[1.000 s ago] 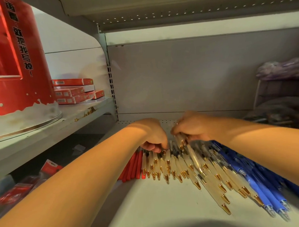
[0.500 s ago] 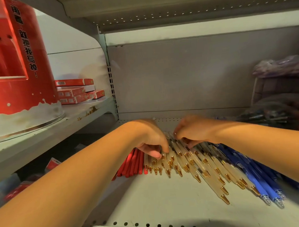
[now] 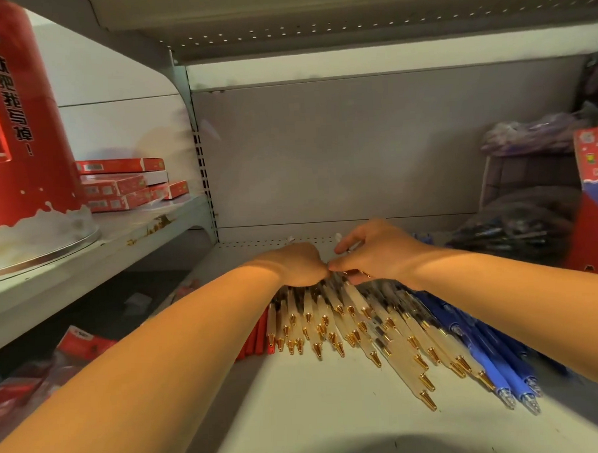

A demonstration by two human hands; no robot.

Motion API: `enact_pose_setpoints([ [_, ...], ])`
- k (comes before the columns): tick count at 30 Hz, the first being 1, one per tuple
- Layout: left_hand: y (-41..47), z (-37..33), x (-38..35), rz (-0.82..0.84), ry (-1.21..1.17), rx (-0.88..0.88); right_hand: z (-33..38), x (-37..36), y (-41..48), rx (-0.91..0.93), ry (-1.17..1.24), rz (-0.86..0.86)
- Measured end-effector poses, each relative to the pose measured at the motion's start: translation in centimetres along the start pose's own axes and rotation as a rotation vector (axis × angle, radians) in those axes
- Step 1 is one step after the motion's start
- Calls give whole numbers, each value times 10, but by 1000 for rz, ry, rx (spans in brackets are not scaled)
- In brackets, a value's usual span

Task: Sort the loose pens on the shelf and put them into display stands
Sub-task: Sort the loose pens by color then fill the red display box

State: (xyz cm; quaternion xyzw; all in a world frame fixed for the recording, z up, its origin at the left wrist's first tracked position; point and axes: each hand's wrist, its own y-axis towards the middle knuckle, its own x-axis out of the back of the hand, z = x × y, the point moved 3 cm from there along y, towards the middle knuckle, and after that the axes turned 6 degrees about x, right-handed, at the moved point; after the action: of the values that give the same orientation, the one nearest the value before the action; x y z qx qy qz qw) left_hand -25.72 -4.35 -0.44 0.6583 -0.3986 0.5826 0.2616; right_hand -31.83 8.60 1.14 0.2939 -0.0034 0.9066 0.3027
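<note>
I see the shelf (image 3: pixel 299 414) bearing the loose pens in a fan, tips toward me; the red stand (image 3: pixel 19 135) sits on the side shelf (image 3: pixel 86 256) at left, well apart from them; cream pens (image 3: pixel 357 326) lie in the middle, blue pens (image 3: pixel 467 339) just right of them, red pens (image 3: pixel 257 334) just left; my left hand (image 3: pixel 299 264) curls down on the cream pens' far ends, its grasp hidden; my right hand (image 3: pixel 377 253), touching it, seems to pinch one of the cream pens.
</note>
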Motion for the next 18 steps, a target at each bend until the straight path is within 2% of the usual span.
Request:
enact_pose_setpoints([
  [2,3,2,-3,22,-14,-37,0,-5,3,-22,36,3],
  [6,1,11,1,-25,-128,-53,0,-7,5,-9,-174,-8],
  [8,0,14,5,-61,-178,-38,2,-6,4,-9,-109,15],
  [10,3,11,7,-84,-103,-50,4,-6,2,-3,-137,40],
  [12,0,9,8,-137,-20,-18,7,-11,1,50,-243,95],
  [15,-4,8,8,-188,-119,-59,10,-13,-8,127,-402,244],
  [18,-10,3,6,-139,-202,-95,17,-4,-17,191,-372,374],
])
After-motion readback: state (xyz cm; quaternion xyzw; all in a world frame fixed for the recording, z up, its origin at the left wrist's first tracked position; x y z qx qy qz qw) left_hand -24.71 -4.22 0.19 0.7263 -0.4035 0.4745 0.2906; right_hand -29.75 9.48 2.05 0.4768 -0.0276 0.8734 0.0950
